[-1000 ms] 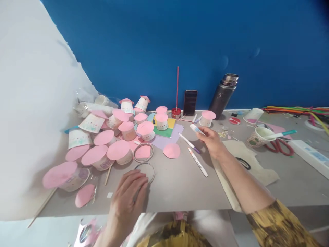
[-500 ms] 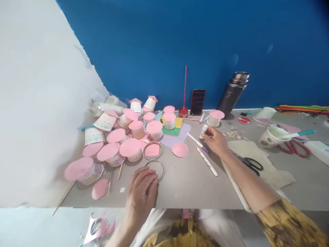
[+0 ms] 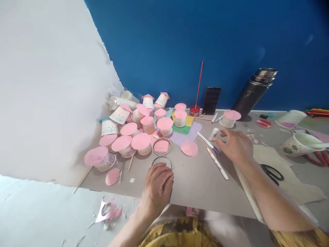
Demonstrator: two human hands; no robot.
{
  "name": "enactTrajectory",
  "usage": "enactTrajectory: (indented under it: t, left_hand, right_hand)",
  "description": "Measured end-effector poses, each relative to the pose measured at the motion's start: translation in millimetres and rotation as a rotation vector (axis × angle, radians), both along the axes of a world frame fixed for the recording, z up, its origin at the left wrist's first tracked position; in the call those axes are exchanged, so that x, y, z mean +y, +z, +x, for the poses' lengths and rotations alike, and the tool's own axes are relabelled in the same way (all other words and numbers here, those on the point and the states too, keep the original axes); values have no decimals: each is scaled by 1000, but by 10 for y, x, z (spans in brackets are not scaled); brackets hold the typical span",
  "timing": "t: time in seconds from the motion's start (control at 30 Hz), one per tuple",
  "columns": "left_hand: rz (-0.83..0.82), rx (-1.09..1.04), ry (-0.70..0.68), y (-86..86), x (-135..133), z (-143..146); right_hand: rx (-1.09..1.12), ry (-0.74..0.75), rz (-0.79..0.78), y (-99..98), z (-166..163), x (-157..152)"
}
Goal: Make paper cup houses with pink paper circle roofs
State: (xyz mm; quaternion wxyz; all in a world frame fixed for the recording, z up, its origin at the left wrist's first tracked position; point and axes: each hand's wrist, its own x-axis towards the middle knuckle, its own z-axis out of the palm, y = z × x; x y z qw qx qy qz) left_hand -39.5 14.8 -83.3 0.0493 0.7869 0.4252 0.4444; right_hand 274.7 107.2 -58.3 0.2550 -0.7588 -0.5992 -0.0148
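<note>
My left hand rests on the table with loosely bent fingers, over the near edge of a thin grey ring. A second grey ring lies just beyond, around a pink paper piece. My right hand hovers with thumb and fingers apart, holding nothing. Close to its fingertips stands a small white tube resembling a glue stick. Two markers lie left of that hand: a purple-ended one and an orange-tipped one. Between the hands is a flat pink paper disc.
Several paper cups with pink disc tops crowd the left side. Along the blue wall stand a red holder with a stick, a phone and a leaning dark flask. Black-handled scissors and a patterned cup are at right.
My right hand has let go of the white tube and drawn slightly back to its right. The tube stays standing. My left hand remains by the ring; the view has turned left.
</note>
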Motion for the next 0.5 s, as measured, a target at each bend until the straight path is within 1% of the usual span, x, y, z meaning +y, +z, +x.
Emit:
enactTrajectory:
  t: [0.03,0.07,0.1,0.13,0.2,0.23,0.27,0.3,0.37,0.43,0.5]
  left_hand:
    - [-3,-3,-3,-3,-1,-4]
    - [-6,-4,-8,-2,-2,-6]
    - [-7,-1,-16,0,-2,-8]
    - [-9,4,-25,2,-2,-9]
    - [-7,16,-44,5,2,-12]
    - [-6,21,-52,4,5,-14]
    - [-5,23,-56,1,9,-17]
    - [-5,21,-54,-3,11,-19]
    - [-1,9,-46,-10,12,-23]
    - [3,-5,-36,-13,9,-24]
    - [2,-12,-33,-11,5,-26]
  right_hand:
    - [7,13,19,41,-53,-53]
    - [39,63,13,74,-120,-107]
    - [68,158,-13,96,-198,-159]
    - [76,313,-68,107,-281,-205]
    - [15,613,-164,97,-436,-268]
    - [-30,718,-192,80,-496,-282]
    - [-72,770,-198,59,-538,-284]
    - [-105,781,-189,37,-562,-278]
    - [-129,721,-140,-3,-561,-252]
    - [-119,655,-94,-33,-525,-228]
    - [-88,639,-71,-56,-492,-218]
